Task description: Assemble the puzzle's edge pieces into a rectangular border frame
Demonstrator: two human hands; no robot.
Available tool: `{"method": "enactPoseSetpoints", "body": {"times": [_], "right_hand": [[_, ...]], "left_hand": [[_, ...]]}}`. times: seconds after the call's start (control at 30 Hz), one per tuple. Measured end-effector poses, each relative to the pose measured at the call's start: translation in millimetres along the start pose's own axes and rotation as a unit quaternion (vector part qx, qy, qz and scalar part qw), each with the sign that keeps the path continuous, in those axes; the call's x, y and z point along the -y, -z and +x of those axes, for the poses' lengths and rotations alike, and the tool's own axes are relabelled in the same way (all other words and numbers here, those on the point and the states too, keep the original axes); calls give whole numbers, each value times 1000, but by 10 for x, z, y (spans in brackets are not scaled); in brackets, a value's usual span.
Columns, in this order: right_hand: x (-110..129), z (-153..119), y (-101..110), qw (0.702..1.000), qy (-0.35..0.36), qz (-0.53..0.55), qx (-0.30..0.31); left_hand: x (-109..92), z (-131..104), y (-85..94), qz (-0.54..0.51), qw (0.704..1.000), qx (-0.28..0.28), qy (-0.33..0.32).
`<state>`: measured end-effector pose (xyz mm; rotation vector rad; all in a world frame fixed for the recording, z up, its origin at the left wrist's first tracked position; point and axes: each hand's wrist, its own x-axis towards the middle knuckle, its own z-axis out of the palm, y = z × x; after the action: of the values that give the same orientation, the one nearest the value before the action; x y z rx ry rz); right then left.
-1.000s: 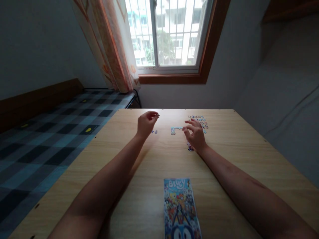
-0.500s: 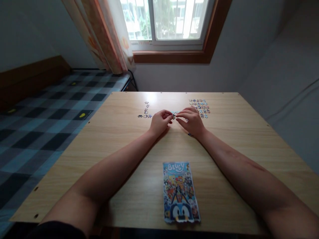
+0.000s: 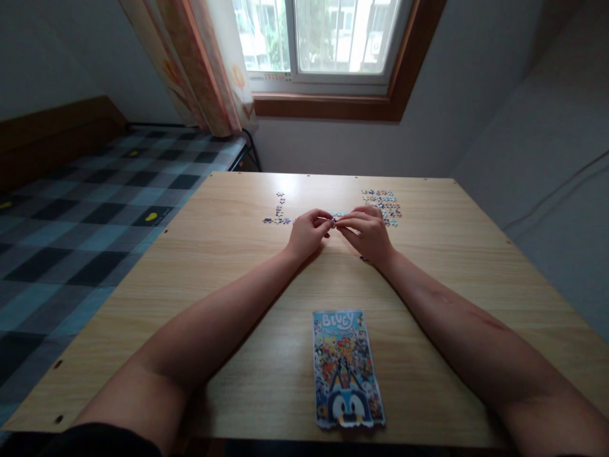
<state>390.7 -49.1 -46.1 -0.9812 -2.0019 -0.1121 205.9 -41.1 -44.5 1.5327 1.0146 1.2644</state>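
holds both bare forearms stretched inward across a broad, pale, wood-grained table point(image 3: 266, 362). bends the bare left hand point(image 3: 307, 231) toward the middle with curled fingers, presses thumb and forefinger nearly together, and pinches a tiny, dark-and-pale jigsaw piece point(image 3: 334, 223) at the very tips. sets the bare right hand point(image 3: 366, 228) opposite, back upward, with bent fingers and a thumb drawn in close, reaching the same piece from the other side; cannot tell a firm grip there from a mere touch at so small a spot. has the piece between the two sets of fingertips, just in front of a short strip of light-blue jigsaw pieces point(image 3: 337, 214) half hidden by the hands. shows, past the left fingers, a column of small multicoloured jigsaw pieces point(image 3: 279, 212) leading down into a short row; beyond the right hand, several rows of small mixed-colour jigsaw pieces point(image 3: 391, 207), partly covered by the knuckles; just beside the right wrist, a partly hidden dark jigsaw piece point(image 3: 363, 258). shows nearer, between the forearms and well apart from both hands, a flat, blue, rectangular packet point(image 3: 346, 368) with white "bluey" lettering, crowded colourful figures and a ragged near edge.
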Motion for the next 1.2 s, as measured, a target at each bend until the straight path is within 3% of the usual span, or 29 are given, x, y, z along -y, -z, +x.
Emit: {"method": "enactPoseSetpoints", "body": {"times": [0.27,0.4,0.53,0.7,0.9,1.2], "right_hand": [[8,8,-27,999,13,0,38],[13,13,-31,998,-4,-1,57],[-20,5,-83,998,-10,-9,66],[-68,-5,-151,994,-6,-34,99],[-17,27,-115,990,5,-51,130],[65,63,-140,986,-8,-57,156]], "left_hand": [[11,2,44,30,999,14,20],[-54,-23,96,136,991,-15,12],[-137,-74,147,361,929,-77,-37],[-168,-109,113,510,860,-14,-25],[-169,-100,87,553,832,25,1],[-160,-87,84,554,832,37,17]]}}
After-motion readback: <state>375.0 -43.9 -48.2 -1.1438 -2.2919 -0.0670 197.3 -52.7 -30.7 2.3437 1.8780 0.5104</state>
